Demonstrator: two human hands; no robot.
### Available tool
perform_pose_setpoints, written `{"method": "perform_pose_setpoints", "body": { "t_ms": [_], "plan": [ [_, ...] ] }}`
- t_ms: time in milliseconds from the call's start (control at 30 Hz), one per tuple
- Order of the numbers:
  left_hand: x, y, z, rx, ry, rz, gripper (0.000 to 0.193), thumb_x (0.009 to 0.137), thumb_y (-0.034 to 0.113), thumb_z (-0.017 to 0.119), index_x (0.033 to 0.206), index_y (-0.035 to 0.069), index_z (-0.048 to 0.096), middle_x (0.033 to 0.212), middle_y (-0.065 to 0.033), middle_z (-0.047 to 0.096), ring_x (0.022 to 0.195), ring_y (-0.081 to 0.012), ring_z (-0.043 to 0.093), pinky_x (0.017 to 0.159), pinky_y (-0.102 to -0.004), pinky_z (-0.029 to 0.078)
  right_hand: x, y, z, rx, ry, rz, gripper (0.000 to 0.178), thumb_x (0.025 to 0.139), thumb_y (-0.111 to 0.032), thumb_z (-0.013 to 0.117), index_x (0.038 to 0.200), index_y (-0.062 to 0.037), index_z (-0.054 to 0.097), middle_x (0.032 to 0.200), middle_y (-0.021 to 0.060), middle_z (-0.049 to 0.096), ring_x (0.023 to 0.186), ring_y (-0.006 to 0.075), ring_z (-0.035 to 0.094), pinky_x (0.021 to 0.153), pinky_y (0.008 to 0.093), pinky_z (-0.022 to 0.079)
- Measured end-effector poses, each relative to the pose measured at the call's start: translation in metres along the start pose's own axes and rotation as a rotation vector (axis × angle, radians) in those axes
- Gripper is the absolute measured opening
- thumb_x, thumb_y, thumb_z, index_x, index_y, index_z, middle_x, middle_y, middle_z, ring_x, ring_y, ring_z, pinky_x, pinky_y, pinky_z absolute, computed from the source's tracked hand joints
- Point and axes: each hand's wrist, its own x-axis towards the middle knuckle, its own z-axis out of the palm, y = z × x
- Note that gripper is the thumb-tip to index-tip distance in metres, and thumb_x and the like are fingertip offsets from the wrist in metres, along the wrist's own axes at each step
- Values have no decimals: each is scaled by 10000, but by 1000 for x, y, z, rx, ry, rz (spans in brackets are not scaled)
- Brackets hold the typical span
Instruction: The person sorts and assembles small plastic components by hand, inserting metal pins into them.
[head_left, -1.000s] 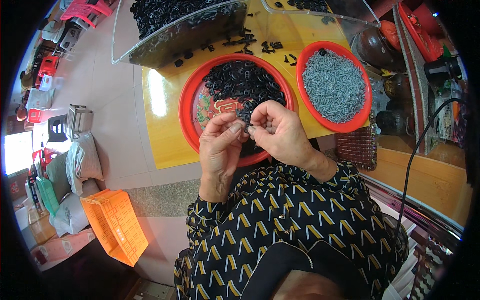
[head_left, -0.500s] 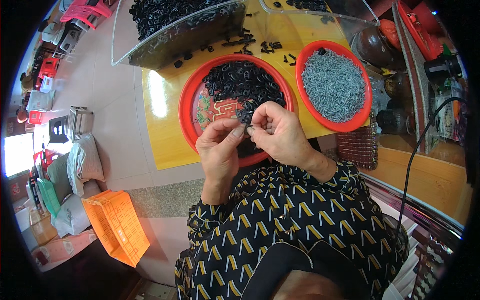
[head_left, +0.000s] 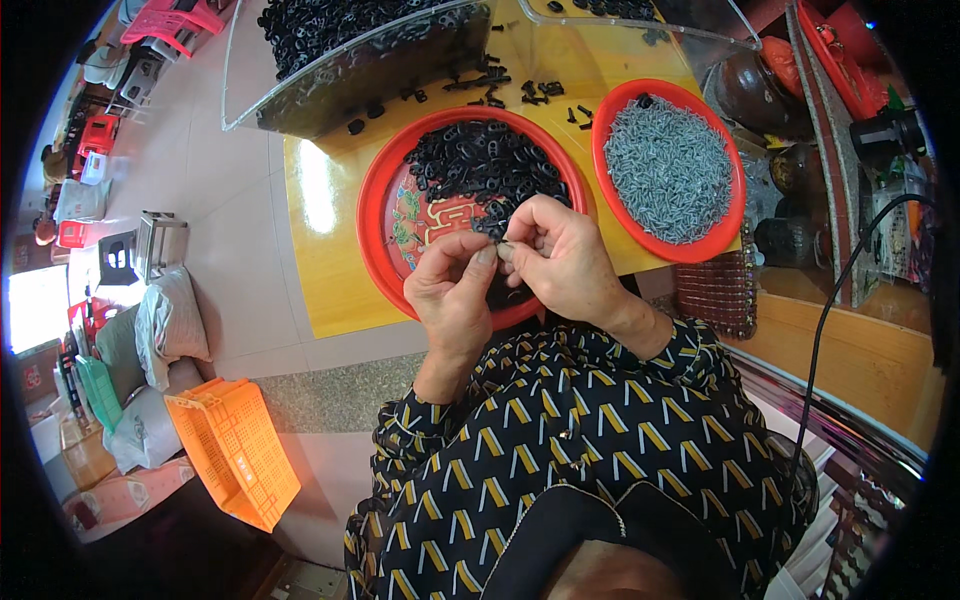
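Note:
My left hand [head_left: 455, 290] and my right hand [head_left: 565, 265] meet over the near part of a red round tray [head_left: 372, 235]. Thumb and forefinger of each hand are pinched together, tip to tip. A small black part [head_left: 499, 243] shows as a dark speck between the fingertips, mostly hidden by them. Heaped in the tray lie many small black plastic pieces with holes [head_left: 485, 160]; its printed floor is bare at the left. On the right stands a second red tray [head_left: 598, 150], full of small silver screws [head_left: 670, 170].
Clear plastic bins [head_left: 370, 85] with more black pieces stand at the far side of the yellow table [head_left: 330, 270]. Loose black parts [head_left: 540, 92] lie between bins and trays. An orange crate [head_left: 235, 450] is on the floor at left; a black cable [head_left: 825, 320] hangs at right.
Both hands have shifted slightly away from me, the left also a little to the right. Their fingertips remain pinched together, and the dark speck between them is now less visible.

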Motion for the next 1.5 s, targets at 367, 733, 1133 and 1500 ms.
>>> {"method": "perform_pose_setpoints", "body": {
  "t_ms": [367, 733, 1133, 1500],
  "plan": [
    [9, 25, -54, 455, 51, 118, 204, 779, -41, 549, 982, -48, 536, 900, -71, 581, 772, -114, 547, 691, -231, 453, 1, -7, -17, 71, 33, 66, 137, 808, 6, 518, 941, 26, 490, 773, 47, 526, 633, 82, 539, 555, 192, 466],
    [13, 23, -46, 1294, -309, 459, 178, 608, -7, 616, 781, 23, 589, 748, -109, 537, 727, -288, 492, 648, -369, 397, -4, -1, -25, 111, 19, 59, 49, 808, -7, 512, 855, 5, 522, 735, 28, 543, 618, 77, 545, 525, 192, 466],
    [17, 15, -48, 1118, -335, 243, 167, 643, -37, 601, 780, 10, 518, 763, -108, 536, 721, -258, 516, 635, -322, 416, -5, 1, -21, 61, -58, 105, 46, 833, -28, 481, 858, 6, 498, 751, 41, 540, 643, 97, 557, 550, 206, 468],
    [1, 9, -27, -258, -140, -185, 229, 773, -40, 559, 1001, -54, 535, 818, -94, 595, 710, -137, 562, 662, -232, 462, -8, -2, 4, 452, -193, 193, 86, 844, -52, 477, 897, 16, 477, 780, 65, 547, 690, 120, 573, 616, 230, 497]
  ]
}}
